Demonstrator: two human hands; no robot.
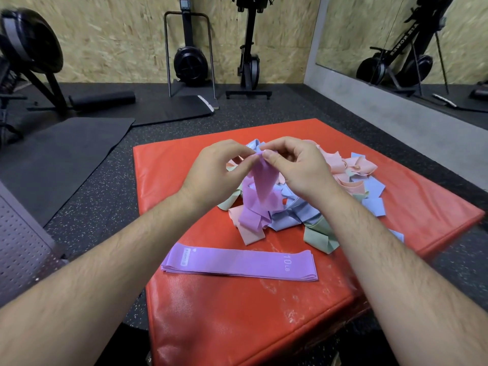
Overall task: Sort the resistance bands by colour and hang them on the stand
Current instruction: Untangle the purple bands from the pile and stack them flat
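Both hands, left (pixel 216 170) and right (pixel 295 167), pinch a purple band (pixel 260 191) above the tangled pile (pixel 317 196) on the red surface (pixel 200 313); flat purple bands (pixel 237 262) lie stacked before the pile, bare red beside.

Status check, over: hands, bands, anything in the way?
Left hand and right hand pinch one purple band above the pile. Purple stack flat on the red pad. Pile mixed; stand not in view.
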